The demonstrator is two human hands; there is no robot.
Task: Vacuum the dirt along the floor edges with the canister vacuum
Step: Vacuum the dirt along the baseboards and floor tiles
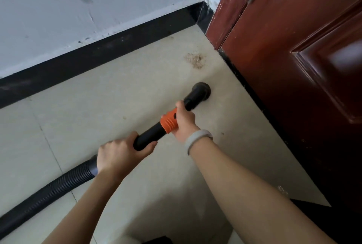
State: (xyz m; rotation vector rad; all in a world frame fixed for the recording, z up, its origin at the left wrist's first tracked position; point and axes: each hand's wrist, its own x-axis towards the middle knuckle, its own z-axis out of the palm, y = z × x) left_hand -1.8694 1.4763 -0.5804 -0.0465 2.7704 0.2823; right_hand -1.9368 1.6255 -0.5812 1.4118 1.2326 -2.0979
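Two hands grasp the black vacuum wand [150, 136], whose long axis runs from lower left to upper right, its round nozzle [201, 89] aimed toward the corner. The left hand [119, 153] wraps the smooth tube beside the ribbed hose [49, 189]; the right hand [184, 120] grips the ridged orange collar [168, 121]. Grainy brown dirt [195, 60] lies on the pale tiled floor [98, 106] beyond the nozzle, near the glossy red-brown door [293, 57].
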